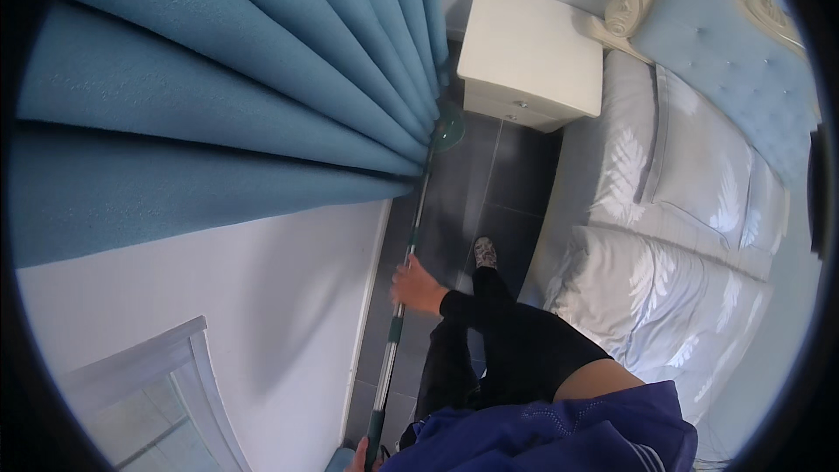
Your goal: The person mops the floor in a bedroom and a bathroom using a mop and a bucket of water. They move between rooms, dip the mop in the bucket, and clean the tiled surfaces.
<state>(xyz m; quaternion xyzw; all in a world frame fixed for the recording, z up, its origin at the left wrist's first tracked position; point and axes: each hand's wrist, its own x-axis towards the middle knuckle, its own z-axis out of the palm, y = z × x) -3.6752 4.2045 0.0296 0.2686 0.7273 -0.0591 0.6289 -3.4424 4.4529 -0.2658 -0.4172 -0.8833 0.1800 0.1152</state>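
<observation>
A mop with a metal pole and green grips slants across the dark tiled floor. Its round green head rests on the floor at the curtain's lower edge, partly hidden by the curtain. Midway along the pole, my right hand is wrapped around the metal, the arm in a black sleeve. Low in the picture, my left hand grips the pole's green end section and is partly cut off by the frame.
A blue pleated curtain hangs at the left above a white wall. Ahead stands a cream nightstand. A bed with grey leaf-patterned bedding lines the right side. My shoe is on the floor tiles between bed and wall.
</observation>
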